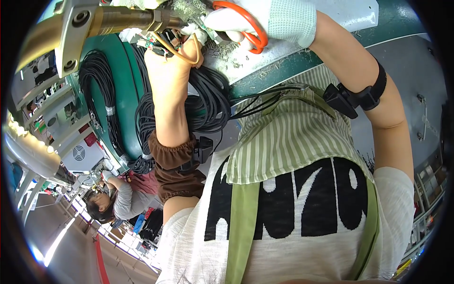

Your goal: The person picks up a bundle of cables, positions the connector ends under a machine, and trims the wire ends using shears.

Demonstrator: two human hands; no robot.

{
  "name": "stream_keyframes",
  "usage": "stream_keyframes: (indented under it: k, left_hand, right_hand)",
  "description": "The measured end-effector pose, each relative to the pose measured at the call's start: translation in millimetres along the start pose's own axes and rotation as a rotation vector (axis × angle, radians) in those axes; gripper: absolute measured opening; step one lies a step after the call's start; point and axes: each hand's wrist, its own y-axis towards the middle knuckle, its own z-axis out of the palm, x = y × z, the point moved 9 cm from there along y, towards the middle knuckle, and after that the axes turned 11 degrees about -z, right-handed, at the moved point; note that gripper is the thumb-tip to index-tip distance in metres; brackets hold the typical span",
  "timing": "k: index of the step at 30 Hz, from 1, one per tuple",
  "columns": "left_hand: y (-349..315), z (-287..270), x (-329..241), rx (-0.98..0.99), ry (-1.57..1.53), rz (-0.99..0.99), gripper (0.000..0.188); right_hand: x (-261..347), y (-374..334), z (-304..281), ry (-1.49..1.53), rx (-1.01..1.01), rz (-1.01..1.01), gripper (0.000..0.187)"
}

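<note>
My left hand point(174, 54), its fingertips covered in white, is closed around a small bundle of cable ends with little green and white parts. A tan wire point(182, 56) loops across its fingers. Close beside it, my right hand point(226, 22), in a white knitted glove with a pale green cuff point(292, 22), grips scissors with orange loop handles point(255, 33). Their working end is largely hidden by the fingers and the bundle. Both hands are over a pale sheet point(255, 64) strewn with short wire clippings point(229, 51).
A thick brass-coloured tube in a metal clamp point(78, 28) juts in at upper left, close to my left hand. Coiled black cables point(208, 102) lie under my left forearm, with another coil point(106, 94) on the green table point(124, 71). A co-worker point(125, 196) sits farther left.
</note>
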Motion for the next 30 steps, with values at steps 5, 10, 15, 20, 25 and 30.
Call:
stream_keyframes:
  k: [5, 10, 15, 20, 25, 30]
  left_hand:
    - [-5.5, 10.7, -12.4, -0.101, 0.118, 0.031, 0.018]
    - [-6.3, 16.5, -17.9, -0.135, 0.106, 0.043, 0.021]
    - [-2.0, 6.8, -10.5, -0.062, 0.037, 0.051, 0.02]
    - [-2.5, 6.5, -5.5, 0.014, -0.005, 0.023, 0.022]
    - [-21.8, 11.7, -1.8, -0.137, -0.239, -0.063, 0.018]
    - [-79.0, -1.4, -3.8, -0.005, -0.433, -0.014, 0.015]
  right_hand:
    - [-0.8, 0.6, 0.0, 0.0, 0.011, 0.01, 0.032]
    - [1.8, -3.7, -1.8, 0.088, 0.001, 0.053, 0.03]
    - [-4.9, 0.0, 0.4, 0.125, 0.004, 0.028, 0.03]
    - [-4.1, -5.3, 3.6, 0.186, -0.037, 0.104, 0.03]
    - [42.8, -22.9, -2.5, -0.766, -0.225, -0.806, 0.028]
    - [23.9, -85.5, -6.3, -0.521, -0.041, 0.005, 0.02]
